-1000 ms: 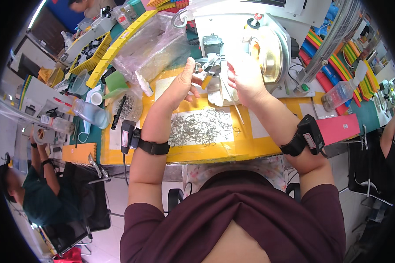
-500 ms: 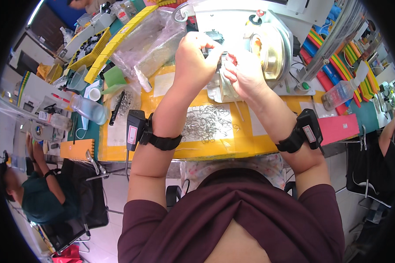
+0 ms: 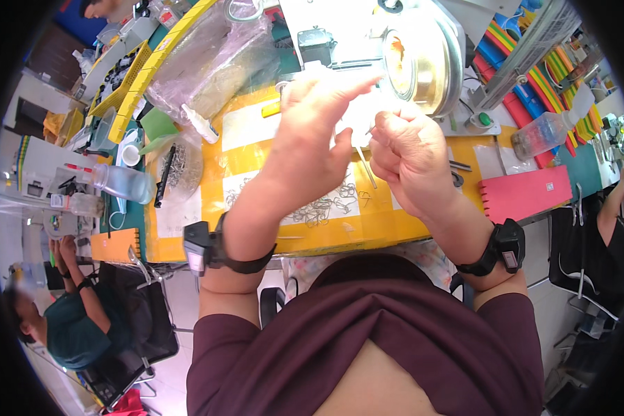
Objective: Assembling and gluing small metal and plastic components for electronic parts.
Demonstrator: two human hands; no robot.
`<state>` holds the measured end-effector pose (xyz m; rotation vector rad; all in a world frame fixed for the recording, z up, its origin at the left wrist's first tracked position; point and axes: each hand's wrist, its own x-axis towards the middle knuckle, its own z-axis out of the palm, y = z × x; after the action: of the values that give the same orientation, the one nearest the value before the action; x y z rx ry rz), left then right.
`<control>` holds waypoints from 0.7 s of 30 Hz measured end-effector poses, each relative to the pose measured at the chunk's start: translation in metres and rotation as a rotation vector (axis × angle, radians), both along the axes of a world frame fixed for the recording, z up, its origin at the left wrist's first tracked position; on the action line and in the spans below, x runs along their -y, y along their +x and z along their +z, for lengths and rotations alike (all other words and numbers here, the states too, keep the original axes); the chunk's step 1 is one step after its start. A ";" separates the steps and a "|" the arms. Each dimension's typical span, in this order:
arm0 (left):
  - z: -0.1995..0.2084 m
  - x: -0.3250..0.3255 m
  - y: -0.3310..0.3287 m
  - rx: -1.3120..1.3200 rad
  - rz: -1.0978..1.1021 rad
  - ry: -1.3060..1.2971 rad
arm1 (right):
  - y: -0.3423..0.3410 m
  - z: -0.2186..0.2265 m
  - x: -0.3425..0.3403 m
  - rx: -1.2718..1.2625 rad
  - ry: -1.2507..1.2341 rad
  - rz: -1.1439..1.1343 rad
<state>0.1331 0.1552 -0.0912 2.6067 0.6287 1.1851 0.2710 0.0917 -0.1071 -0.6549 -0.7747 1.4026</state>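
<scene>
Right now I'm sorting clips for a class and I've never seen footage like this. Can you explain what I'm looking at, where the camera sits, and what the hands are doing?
The picture comes from a wide fisheye camera worn on a person's head, looking down, so straight edges bend toward the rim. No robot is involved: the two bare hands belong to the wearer, whose maroon shirt fills the bottom. Each wrist carries a black band.

The left hand is raised with fingers spread. The right hand is closed in a pinching grip on a thin metal pin that hangs below it.

Beneath them is a yellow work table with a scatter of small wire pieces. Behind stands a machine with a round brass-coloured disc. To the left lie clear plastic bags and a clear bottle; to the right, a pink foam block. Other people sit at either edge.
</scene>
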 end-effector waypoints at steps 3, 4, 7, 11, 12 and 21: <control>-0.023 -0.005 0.012 0.137 -0.024 0.148 | -0.003 -0.005 -0.002 0.077 0.018 -0.065; -0.026 -0.005 0.011 0.192 -0.062 0.169 | -0.004 -0.008 -0.003 0.109 0.026 -0.094; -0.033 -0.003 0.005 0.213 -0.193 -0.163 | -0.004 -0.017 -0.006 0.168 0.048 -0.179; -0.031 0.002 0.005 0.423 -0.205 -0.290 | -0.006 -0.017 -0.007 0.161 0.038 -0.178; -0.032 -0.001 0.004 0.423 -0.208 -0.295 | -0.006 -0.016 -0.007 0.148 0.033 -0.155; -0.030 -0.007 0.003 0.240 -0.150 -0.013 | 0.005 -0.012 0.006 0.186 -0.048 -0.062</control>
<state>0.1365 0.1625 -0.1208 2.4003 0.3846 1.4086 0.2757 0.0861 -0.1187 -0.8485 -0.8618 1.3194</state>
